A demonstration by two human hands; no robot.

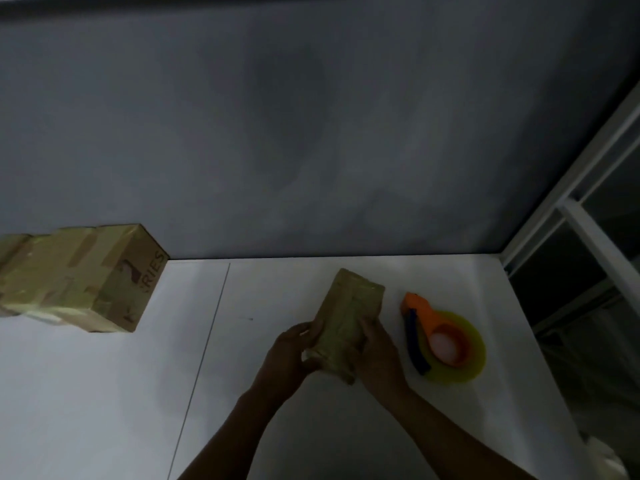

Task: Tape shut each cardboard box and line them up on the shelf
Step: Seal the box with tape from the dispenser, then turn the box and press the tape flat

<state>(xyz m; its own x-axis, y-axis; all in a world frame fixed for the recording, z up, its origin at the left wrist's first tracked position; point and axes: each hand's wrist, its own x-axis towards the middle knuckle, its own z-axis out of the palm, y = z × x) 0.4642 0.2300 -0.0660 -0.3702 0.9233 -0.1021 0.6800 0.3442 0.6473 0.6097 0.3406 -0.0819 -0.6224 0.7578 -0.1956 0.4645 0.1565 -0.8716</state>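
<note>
A small taped cardboard box [348,317] is held over the white shelf surface [104,393], its long side pointing away from me. My left hand [292,355] grips its left side and my right hand [375,351] grips its right side. An orange tape dispenser with a yellowish tape roll [445,344] lies on the surface just right of my right hand. At the far left a row of taped cardboard boxes [76,277] stands against the wall, the nearest one printed with letters.
A grey wall [311,133] rises behind the surface. A white window frame [588,220] borders the right edge. A thin seam [204,341] runs across the white surface between the box row and my hands.
</note>
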